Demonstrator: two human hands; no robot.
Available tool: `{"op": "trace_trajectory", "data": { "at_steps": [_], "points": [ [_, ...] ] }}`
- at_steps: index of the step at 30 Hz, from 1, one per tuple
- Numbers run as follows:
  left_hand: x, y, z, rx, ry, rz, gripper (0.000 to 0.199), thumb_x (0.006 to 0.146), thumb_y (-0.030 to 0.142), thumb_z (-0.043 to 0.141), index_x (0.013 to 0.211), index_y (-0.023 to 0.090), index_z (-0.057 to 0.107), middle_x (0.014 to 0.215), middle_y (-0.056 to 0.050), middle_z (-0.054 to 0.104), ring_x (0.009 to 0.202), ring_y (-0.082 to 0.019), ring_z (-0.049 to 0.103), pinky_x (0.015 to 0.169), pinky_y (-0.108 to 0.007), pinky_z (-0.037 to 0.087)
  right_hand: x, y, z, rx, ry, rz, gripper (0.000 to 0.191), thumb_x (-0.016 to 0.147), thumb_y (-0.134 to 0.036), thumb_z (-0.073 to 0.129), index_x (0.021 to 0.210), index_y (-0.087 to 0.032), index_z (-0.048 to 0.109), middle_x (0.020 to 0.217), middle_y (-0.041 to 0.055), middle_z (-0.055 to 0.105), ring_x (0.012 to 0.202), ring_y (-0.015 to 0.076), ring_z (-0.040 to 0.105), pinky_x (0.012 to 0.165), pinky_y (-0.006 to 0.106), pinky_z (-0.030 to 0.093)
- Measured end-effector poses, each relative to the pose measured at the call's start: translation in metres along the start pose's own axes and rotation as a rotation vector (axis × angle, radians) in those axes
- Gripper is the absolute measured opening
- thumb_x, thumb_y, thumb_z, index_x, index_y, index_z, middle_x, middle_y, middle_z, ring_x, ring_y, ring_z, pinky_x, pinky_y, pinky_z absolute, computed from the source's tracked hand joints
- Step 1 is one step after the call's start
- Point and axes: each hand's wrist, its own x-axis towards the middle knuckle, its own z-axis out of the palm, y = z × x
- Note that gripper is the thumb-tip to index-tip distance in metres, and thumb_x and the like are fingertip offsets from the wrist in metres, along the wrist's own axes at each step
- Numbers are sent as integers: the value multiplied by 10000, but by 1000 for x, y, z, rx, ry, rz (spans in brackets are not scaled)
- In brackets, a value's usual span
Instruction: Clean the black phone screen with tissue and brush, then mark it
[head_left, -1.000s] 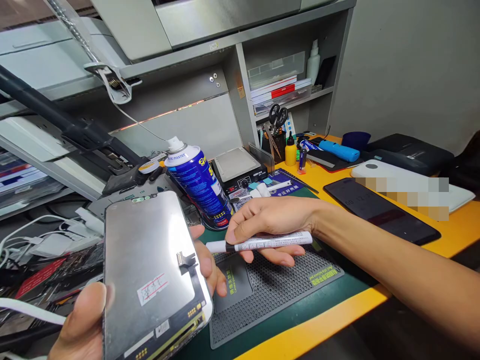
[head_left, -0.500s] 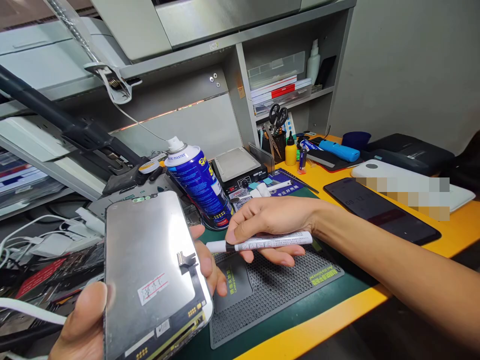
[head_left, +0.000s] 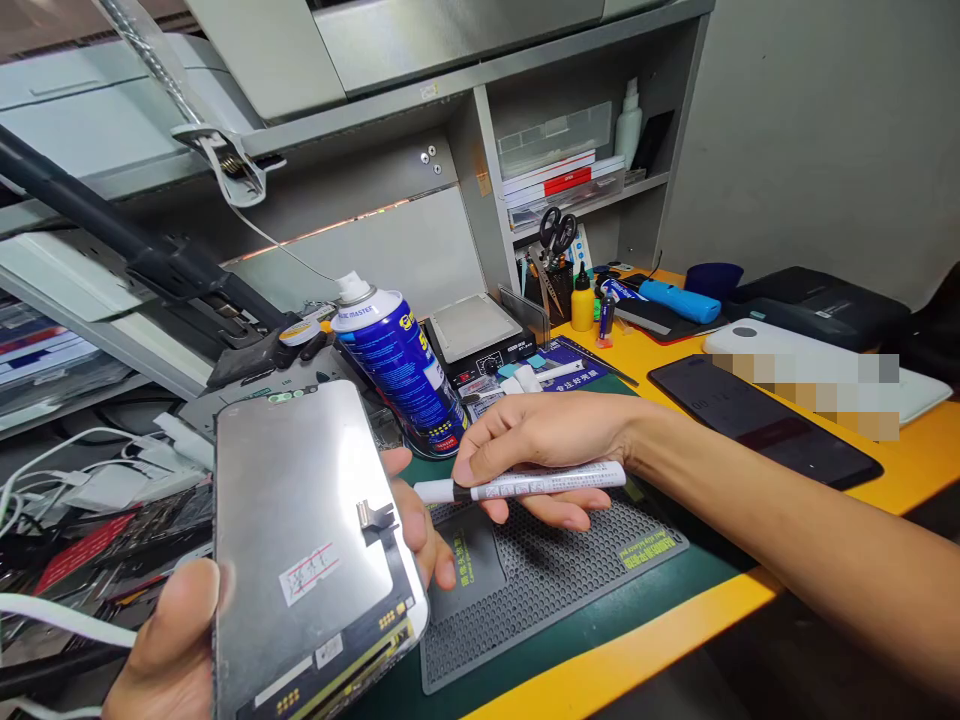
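Head: right fingers (head_left: 559,511) pinch crosswise marker (head_left: 536,482), cap (head_left: 436,492) leftward; left fingers (head_left: 414,528) clasp tilted screen (head_left: 300,485)

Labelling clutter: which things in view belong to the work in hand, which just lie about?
In hand:
- screen panel, held by the left hand
- white marker, held by the right hand

Apparently just lying about:
- blue spray can
- dark phone
- yellow bottle

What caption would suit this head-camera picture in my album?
Left hand holds a screen panel; right hand holds a white marker over a grey mat.
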Motion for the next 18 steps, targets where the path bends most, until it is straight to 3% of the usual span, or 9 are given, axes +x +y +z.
{"op": "trace_trajectory", "data": {
  "at_steps": [10, 18],
  "points": [
    [1, 4, 5, 79, -37, -7, 819, 616, 533, 789, 1340, 214, 575, 842, -117, 695, 718, -336, 628, 635, -513, 532, -1, -2, -1, -25, -31, -12, 233, 926, -332, 516, 818, -144, 600, 457, -27, 603, 243, 111, 437, 208, 184, 297],
    [6, 5, -11, 88, -168, -9, 816, 661, 570, 716, 1346, 160, 547, 894, -145, 669, 755, -349, 619, 655, -559, 525, -1, -2, 0, -20, -32, -20, 211, 928, -316, 510, 862, -134, 595, 500, -24, 612, 244, 114, 442, 206, 197, 298]
  ]
}}
